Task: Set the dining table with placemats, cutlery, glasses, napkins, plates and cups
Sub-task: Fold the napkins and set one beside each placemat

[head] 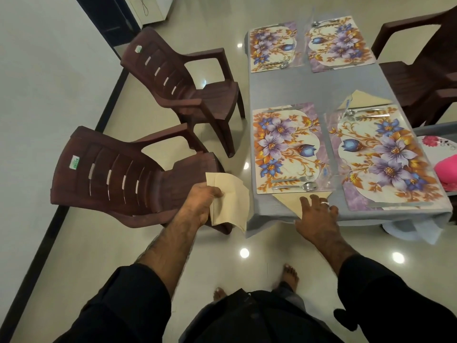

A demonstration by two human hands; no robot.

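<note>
My left hand (200, 204) grips a small stack of cream napkins (231, 201) beside the table's near left corner. My right hand (316, 214) lies with spread fingers over a cream napkin (289, 200) folded to a triangle at the near edge of the grey table (272, 90). That napkin sits just below the near left floral placemat (289, 147), which carries a fork and spoon (300, 183). Another folded napkin (363, 99) lies beyond the near right placemat (385, 157), next to its cutlery (366, 114). Two more placemats (272, 45) with cutlery lie at the far end.
Two brown plastic chairs (128, 174) stand left of the table, and another brown chair (420, 70) stands on the right. A flowered plate (437, 142) and something pink (447, 167) sit at the right edge. My bare feet stand on the glossy floor.
</note>
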